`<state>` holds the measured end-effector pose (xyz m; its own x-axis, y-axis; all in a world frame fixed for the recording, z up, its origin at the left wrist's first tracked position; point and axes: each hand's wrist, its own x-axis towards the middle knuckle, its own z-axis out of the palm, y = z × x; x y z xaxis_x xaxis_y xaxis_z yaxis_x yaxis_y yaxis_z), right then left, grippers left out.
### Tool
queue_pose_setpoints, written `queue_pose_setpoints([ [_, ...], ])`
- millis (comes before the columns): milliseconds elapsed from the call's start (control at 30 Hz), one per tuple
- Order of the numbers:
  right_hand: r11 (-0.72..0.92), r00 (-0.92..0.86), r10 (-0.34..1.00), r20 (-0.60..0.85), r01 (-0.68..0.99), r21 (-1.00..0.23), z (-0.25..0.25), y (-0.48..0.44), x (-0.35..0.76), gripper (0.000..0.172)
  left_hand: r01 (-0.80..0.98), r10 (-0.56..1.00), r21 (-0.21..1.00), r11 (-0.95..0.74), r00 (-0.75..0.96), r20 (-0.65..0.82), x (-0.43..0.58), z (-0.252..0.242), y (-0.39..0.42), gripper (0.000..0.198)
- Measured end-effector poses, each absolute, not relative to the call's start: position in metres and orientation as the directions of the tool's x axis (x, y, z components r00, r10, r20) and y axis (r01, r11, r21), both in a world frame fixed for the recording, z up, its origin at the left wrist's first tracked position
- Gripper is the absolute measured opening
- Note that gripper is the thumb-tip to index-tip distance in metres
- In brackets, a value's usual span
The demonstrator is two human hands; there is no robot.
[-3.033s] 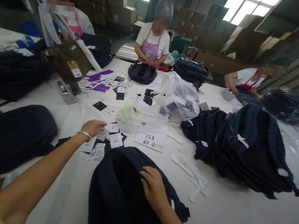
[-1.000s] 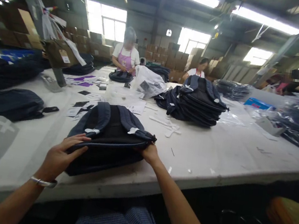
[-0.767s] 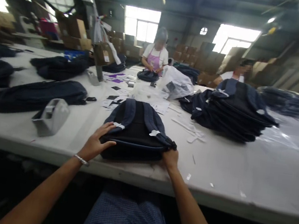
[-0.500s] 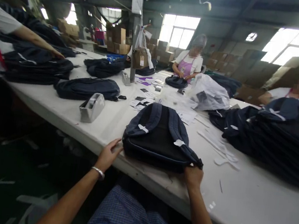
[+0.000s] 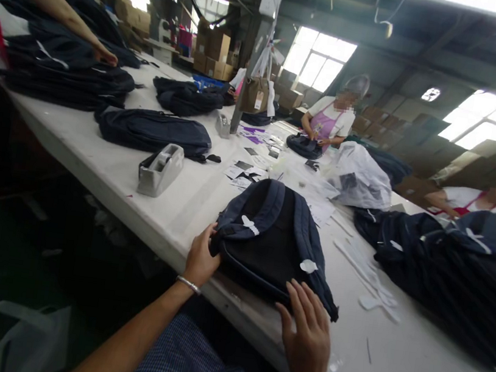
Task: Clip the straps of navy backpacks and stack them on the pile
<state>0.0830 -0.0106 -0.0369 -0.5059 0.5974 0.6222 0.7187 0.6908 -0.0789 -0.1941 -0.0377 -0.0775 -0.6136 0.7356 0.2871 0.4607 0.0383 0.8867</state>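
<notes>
A dark navy backpack [image 5: 270, 241] lies straps-up at the near edge of the white table [image 5: 112, 170]. My left hand [image 5: 201, 259] grips its lower left corner, fingers curled under the edge. My right hand [image 5: 308, 333] rests on the lower right corner with fingers spread flat. White paper tabs sit on both shoulder straps.
A grey tape dispenser [image 5: 160, 169] stands left of the backpack, with a flat navy bag [image 5: 154, 131] behind it. Loose tags [image 5: 244, 176] lie beyond. A stack of backpacks [image 5: 453, 270] fills the right. Other people work at the far side and at the left edge.
The view has swung left. My right hand let go of the backpack's corner and now lies open on it. My left hand has closed on the left corner.
</notes>
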Motion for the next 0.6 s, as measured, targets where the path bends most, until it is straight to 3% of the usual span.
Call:
queue_pose_setpoints([
  [167, 0.766, -0.635, 0.579, 0.512, 0.639, -0.074, -0.034, 0.022, 0.058, 0.052, 0.468, 0.706, 0.875, 0.125, -0.661, 0.253, -0.194, -0.072, -0.038, 0.062],
  [333, 0.758, -0.548, 0.592, 0.591, 0.628, -0.176, -0.028, 0.026, 0.052, 0.045, 0.451, 0.668, 0.891, 0.054, -0.679, 0.303, -0.201, -0.076, -0.038, 0.059],
  [467, 0.771, -0.562, 0.577, 0.592, 0.614, -0.170, -0.035, 0.016, 0.052, 0.046, 0.441, 0.729, 0.897, 0.041, -0.627, 0.275, -0.213, -0.080, -0.045, 0.050],
  [600, 0.787, -0.587, 0.566, 0.579, 0.594, -0.167, -0.050, 0.011, 0.060, 0.050, 0.575, 0.748, 0.817, 0.034, -0.557, 0.361, -0.227, -0.081, -0.056, 0.038],
])
